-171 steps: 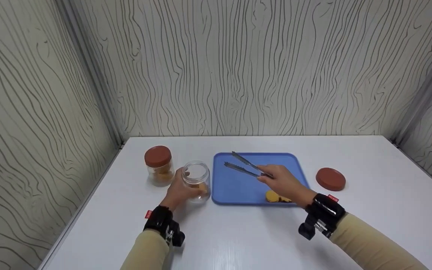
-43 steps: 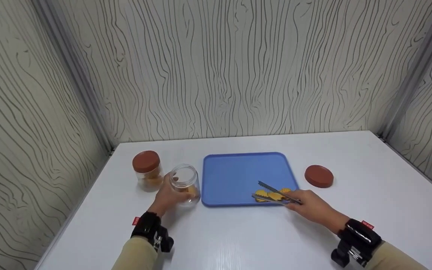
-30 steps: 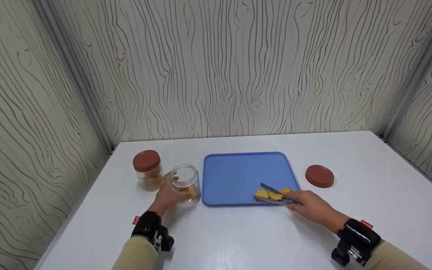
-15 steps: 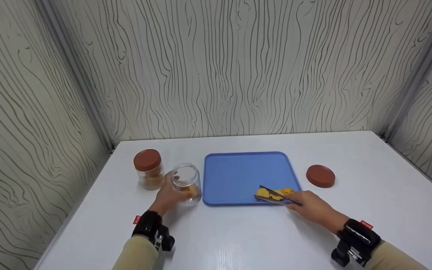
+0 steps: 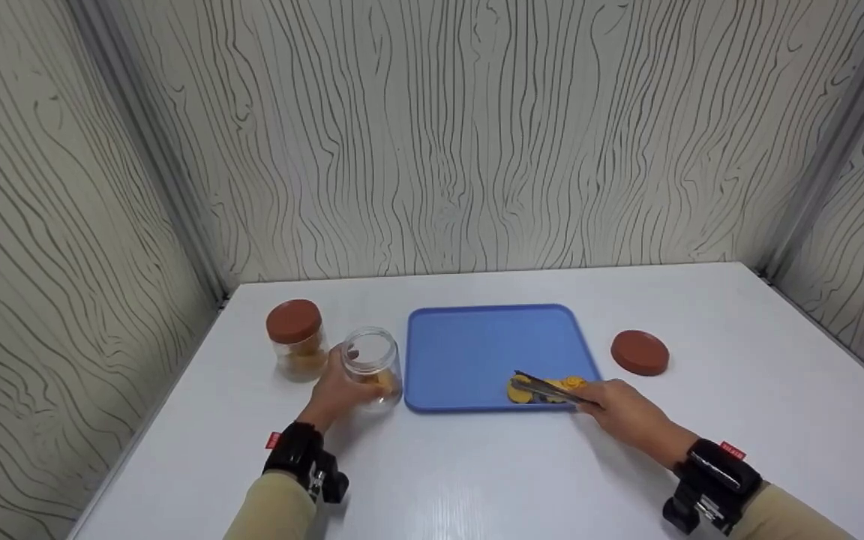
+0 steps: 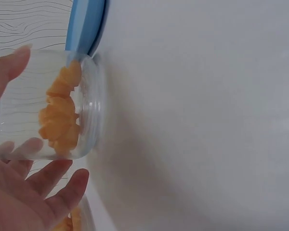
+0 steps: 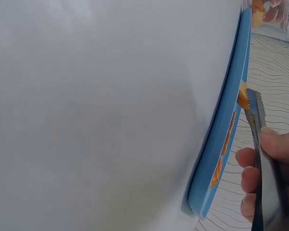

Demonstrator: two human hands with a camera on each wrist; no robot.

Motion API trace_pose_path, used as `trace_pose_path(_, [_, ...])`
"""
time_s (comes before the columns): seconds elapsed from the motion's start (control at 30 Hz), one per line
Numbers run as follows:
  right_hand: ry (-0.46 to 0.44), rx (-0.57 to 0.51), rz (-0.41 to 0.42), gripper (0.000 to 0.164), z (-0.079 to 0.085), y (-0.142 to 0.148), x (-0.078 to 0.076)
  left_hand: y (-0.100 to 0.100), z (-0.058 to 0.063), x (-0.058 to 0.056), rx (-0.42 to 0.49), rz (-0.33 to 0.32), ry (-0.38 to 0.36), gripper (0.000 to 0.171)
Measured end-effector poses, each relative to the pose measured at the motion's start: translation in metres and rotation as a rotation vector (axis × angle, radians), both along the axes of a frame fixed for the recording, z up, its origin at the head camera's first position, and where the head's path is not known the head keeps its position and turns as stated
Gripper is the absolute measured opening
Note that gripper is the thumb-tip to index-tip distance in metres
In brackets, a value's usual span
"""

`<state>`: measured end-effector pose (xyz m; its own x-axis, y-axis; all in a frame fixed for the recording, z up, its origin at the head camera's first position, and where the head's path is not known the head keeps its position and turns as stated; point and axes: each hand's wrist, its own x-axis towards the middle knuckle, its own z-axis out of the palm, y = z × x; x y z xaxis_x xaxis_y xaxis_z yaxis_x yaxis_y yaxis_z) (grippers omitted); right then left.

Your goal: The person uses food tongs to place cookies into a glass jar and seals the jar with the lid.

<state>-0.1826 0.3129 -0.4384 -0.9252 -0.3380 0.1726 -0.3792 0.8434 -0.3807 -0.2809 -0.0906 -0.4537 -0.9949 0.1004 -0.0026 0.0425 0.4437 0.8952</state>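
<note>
My left hand (image 5: 336, 391) holds an open clear jar (image 5: 372, 349) between thumb and fingers, left of the blue tray (image 5: 469, 349). Orange pieces (image 6: 60, 113) are bunched at the jar's bottom in the left wrist view. My right hand (image 5: 623, 412) grips metal tongs (image 7: 264, 163) at the tray's near right corner. The toothed tips are squeezed close together on a round yellow cookie-like piece (image 5: 520, 390), which stands tilted up from the tray in the right wrist view. More such pieces (image 5: 574, 382) lie to its right, partly covered by the tongs and fingers.
A second jar (image 5: 301, 356) with a red-brown lid (image 5: 294, 321) and orange pieces inside stands left of my left hand. A loose red-brown lid (image 5: 640, 352) lies right of the tray. Patterned panels (image 5: 432, 135) wall the white table's back and sides.
Earlier the spread tongs hung over the tray's middle; they came down to the yellow pieces. In the last half second their arms closed on the leftmost piece. The left hand keeps holding the jar.
</note>
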Motion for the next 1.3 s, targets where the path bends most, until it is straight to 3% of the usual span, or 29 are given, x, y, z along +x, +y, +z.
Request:
trace_pose_path(0.17, [0.007,-0.022,0.015,0.024,0.001,0.001,0.001,-0.001,0.0,0.0,0.009,-0.011,0.02,0.11])
trace_pose_path(0.37, [0.034,-0.07,0.027,0.025,0.002,0.002,0.0,-0.001,0.0,-0.001,0.045,-0.026,0.055,0.104])
trace_pose_path(0.63, [0.103,-0.108,0.04,0.026,0.006,0.001,-0.002,0.001,0.001,-0.001,0.102,-0.024,0.014,0.099])
trace_pose_path(1.0, [0.089,-0.18,0.038,0.024,0.009,-0.007,-0.006,0.002,0.0,0.0,0.15,-0.032,0.018,0.099])
trace_pose_path(1.3, [0.094,-0.219,0.063,0.024,0.009,-0.022,-0.012,0.002,0.0,0.001,0.102,-0.024,0.011,0.102])
